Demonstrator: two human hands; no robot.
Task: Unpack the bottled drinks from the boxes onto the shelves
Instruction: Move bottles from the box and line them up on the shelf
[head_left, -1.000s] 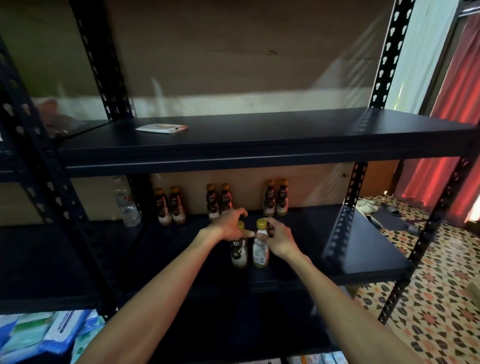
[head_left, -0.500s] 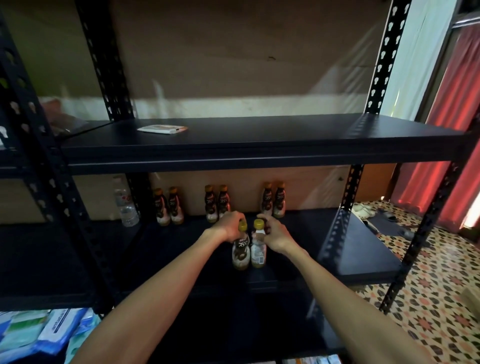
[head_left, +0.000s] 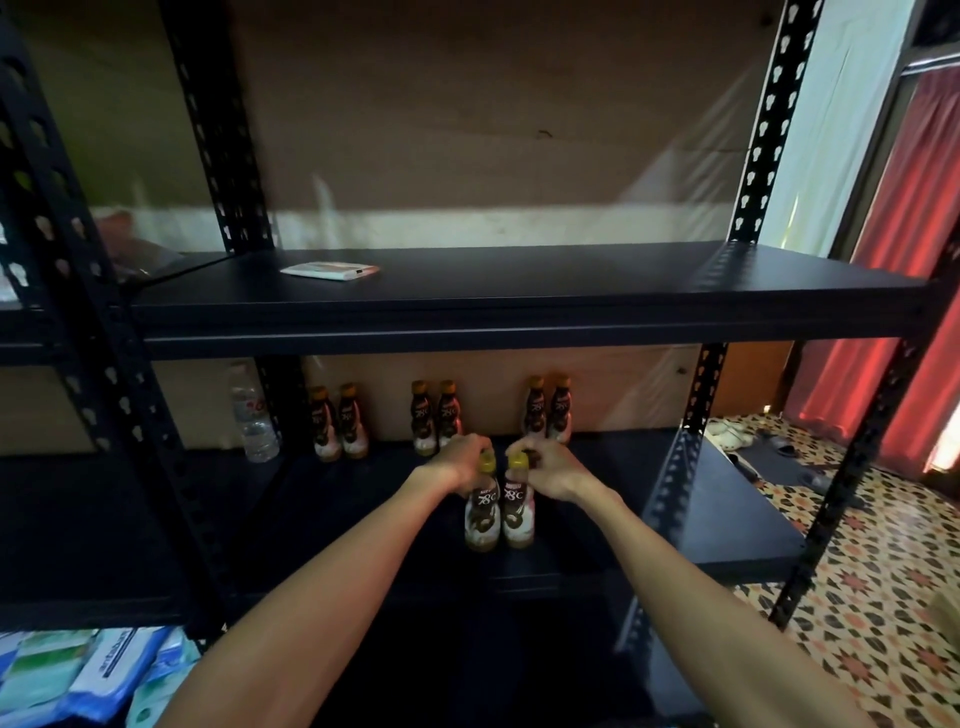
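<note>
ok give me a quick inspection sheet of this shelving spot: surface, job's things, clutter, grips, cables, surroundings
surface: dark metal middle shelf, carrying the bottles
job's things: left front bottle and right front bottle upright, side by side; back-row bottles, six in three pairs along the back; no boxes in view
clutter: clear water bottle by the left rear post; flat packet on the top shelf; wrapped packs lower left
grips: left hand grips the left front bottle's top; right hand grips the right front bottle's top
cables: nothing seen
surroundings: red curtain, tiled floor, sandals at right
</note>
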